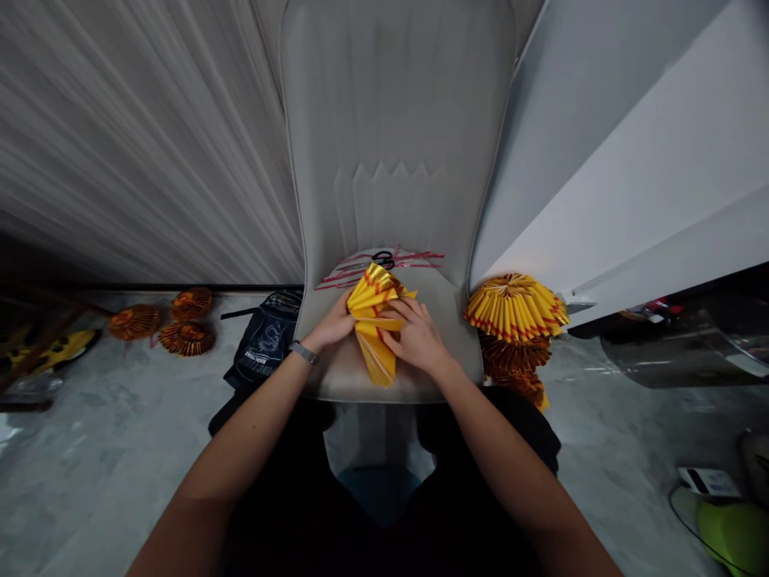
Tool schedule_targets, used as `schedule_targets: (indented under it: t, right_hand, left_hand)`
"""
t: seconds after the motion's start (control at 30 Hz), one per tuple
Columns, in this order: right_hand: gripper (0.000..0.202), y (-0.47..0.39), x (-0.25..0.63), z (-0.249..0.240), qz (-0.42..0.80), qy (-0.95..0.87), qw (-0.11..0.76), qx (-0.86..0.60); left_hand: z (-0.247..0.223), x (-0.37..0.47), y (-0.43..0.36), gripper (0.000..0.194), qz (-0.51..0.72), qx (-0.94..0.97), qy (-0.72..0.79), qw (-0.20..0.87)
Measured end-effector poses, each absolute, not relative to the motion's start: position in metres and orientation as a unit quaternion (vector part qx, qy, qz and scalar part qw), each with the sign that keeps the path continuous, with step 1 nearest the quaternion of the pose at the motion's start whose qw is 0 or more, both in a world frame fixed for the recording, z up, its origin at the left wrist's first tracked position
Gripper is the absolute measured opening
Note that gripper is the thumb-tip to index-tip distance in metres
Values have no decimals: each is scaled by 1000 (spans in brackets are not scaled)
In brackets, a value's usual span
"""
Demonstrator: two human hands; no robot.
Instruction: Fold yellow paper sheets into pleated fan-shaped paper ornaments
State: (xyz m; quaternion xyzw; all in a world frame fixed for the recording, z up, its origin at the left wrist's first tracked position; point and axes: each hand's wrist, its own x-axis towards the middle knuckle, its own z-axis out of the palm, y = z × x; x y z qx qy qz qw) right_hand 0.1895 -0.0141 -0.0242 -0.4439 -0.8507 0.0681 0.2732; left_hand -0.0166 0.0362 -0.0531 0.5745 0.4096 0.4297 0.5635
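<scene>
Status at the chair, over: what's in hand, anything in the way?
Left hand holding yellow pleated paper; right hand on its folds. Paper partly fanned over chair seat. Scissors and pink strips just beyond, clear of both hands.

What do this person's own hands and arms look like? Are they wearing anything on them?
The left hand and right hand are ungloved. No sleeve shows on the left arm or right arm within the picture. A flat grey wristband, perhaps a watch, circles the left wrist; the right wrist has none. No cables show on either arm.
</scene>
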Motion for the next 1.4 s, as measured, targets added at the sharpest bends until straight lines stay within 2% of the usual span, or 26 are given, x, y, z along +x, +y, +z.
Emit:
schedule_targets:
  t: [0.13,0.27,0.37,0.43,0.53,0.67,0.8,0.93,1.03,1.1,1.23,1.4]
  right_hand:
    - [29,-1,193,-35,178,-826,285,-453]
    - [21,7,193,-40,254,-784,276,-494]
    - [15,7,189,-42,288,-776,288,-481]
    - [20,5,186,-44,295,-778,316,-456]
    - [24,1,186,-47,271,-783,347,-440]
    - [23,-1,188,-48,183,-827,314,-429]
    - [37,-3,191,-42,169,-851,252,-429]
    - [53,-10,195,-30,163,-861,209,-433]
    - [68,-16,199,-20,164,-866,183,-435]
    - [60,-18,199,-16,160,-874,173,-424]
    - [25,-19,196,-15,134,-868,223,-424]
    - [25,-10,192,-32,245,-738,336,-531]
  left_hand:
    - [-53,-25,35,91,402,533,407,623]
    - [-44,-30,31,84,344,452,378,731]
    - [-38,-25,29,91,358,445,429,700]
    - [-37,-20,29,92,367,443,452,681]
    - [-36,-17,30,83,365,442,457,680]
    - [-32,-20,29,84,356,458,453,677]
    - [-32,-22,29,104,355,522,414,656]
    - [-42,-21,36,90,386,557,441,589]
    - [-47,-18,40,81,389,573,431,578]
    - [-44,-16,39,74,392,581,408,585]
    - [-36,-14,36,65,364,538,430,627]
    - [-35,-15,34,72,325,472,494,653]
